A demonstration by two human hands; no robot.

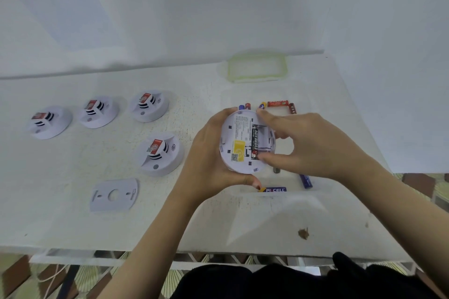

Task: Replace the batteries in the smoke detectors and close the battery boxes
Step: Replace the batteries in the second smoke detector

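1. Over on the left of the table, four smoke detectors sit dome-up, and I'd guess they are waiting their turn. A loose cover plate lies flat in front of them.
2. The left hand cradles the held detector back-up above the table, with its fingers wrapped round the far rim and its thumb hooked under the near edge.
3. The battery box is open. One black battery sits in it, and the bay beside it looks empty, so I'd call this mid-swap.
4. The right hand arches over the box. Its thumb presses at the battery's near end and its forefinger touches the far rim. I can't tell whether it pinches anything.
5. Next, I'd guess, comes seating a second cell from the loose batteries just beyond, poles matched, and then the cover.
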